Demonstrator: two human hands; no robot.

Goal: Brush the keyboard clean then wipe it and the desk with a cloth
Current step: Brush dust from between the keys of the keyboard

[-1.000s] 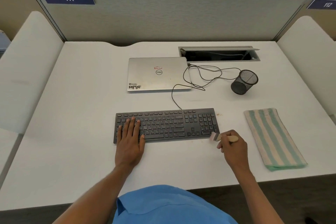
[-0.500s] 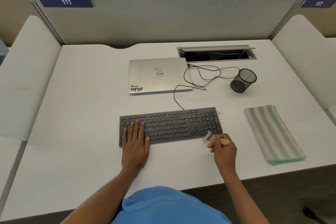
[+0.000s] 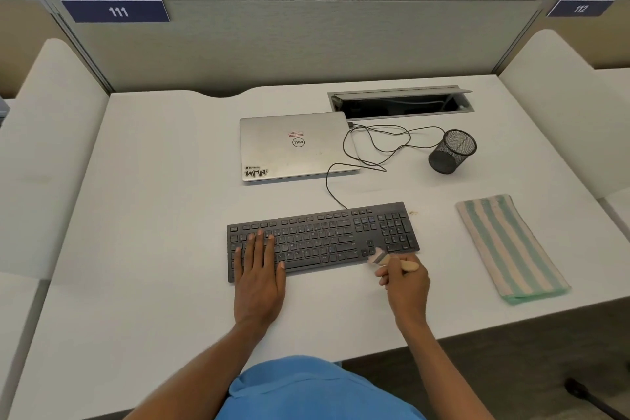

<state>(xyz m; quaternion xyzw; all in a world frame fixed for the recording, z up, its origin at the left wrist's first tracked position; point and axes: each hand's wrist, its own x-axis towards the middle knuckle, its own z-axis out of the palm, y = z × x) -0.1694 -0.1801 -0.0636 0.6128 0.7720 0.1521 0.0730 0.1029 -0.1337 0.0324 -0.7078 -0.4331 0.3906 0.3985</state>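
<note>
One view: head cam, looking down; all places given vs the keyboard point(image 3: 324, 239).
Change: brush point(image 3: 392, 261) tip was off keyboard's front-right corner 1 s ago. Now it's further in, on the arrow keys, just left of the num pad. Short leftward sweep.
Meaning: brushing step underway, prob. far from done; wiping not started.
R hand point(image 3: 405, 283): fingers curled round brush's wooden handle, at keyboard's front edge, right end.
L hand point(image 3: 260, 269): flat on keyboard's left half, fingers straight & slightly spread, steadying it; same spot as before.
Cloth point(image 3: 511, 245): striped, folded, well right of keyboard, untouched.
Crumbs point(image 3: 413, 213): few brown specks just off keyboard's back-right corner; likely need the cloth later.
Surface: white desk point(image 3: 153, 215). Shut laptop point(image 3: 296, 147) behind keyboard, black cable point(image 3: 375, 147) looping from keyboard's back edge toward laptop's right side, mesh cup point(image 3: 451, 152) behind-right, open cable hatch point(image 3: 399, 102) further back.
Room: grey partition point(image 3: 306, 41) beyond keyboard, tags 111 & 112; office chairs past it.
</note>
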